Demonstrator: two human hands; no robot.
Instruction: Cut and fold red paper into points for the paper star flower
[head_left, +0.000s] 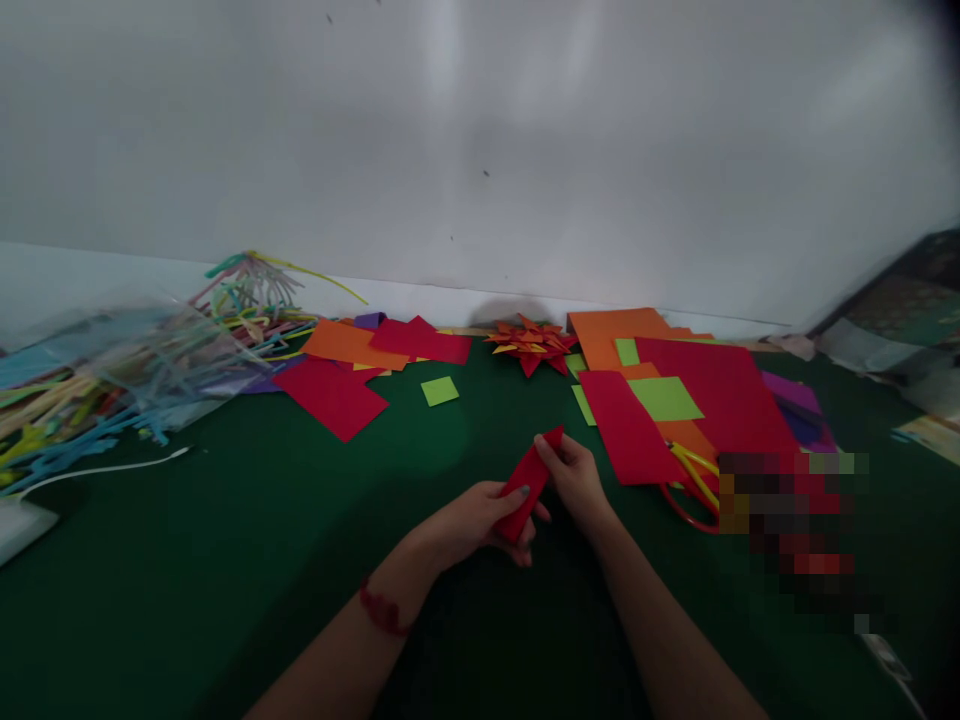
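Observation:
Between my two hands is a folded strip of red paper (pixel 525 488), tilted with its pointed upper end to the right. My left hand (pixel 487 515) grips its lower part, thumb on top and fingers underneath. At the upper end, my right hand (pixel 574 475) pinches the paper between thumb and fingers. Farther back, near the wall, sits a spiky red and orange folded-paper star (pixel 531 343). A small green paper square (pixel 439 391) lies flat on the green table (pixel 247 560) beyond my left hand.
Red sheets (pixel 709 385), orange sheets (pixel 611 335) and green pieces overlap at the right, beside yellow-and-red-handled scissors (pixel 694 475). Left of centre lie more red sheets (pixel 334 398). A plastic bag (pixel 161 350) with several coloured pipe cleaners and a white cable (pixel 112 470) are far left. A pale wall (pixel 480 150) stands behind.

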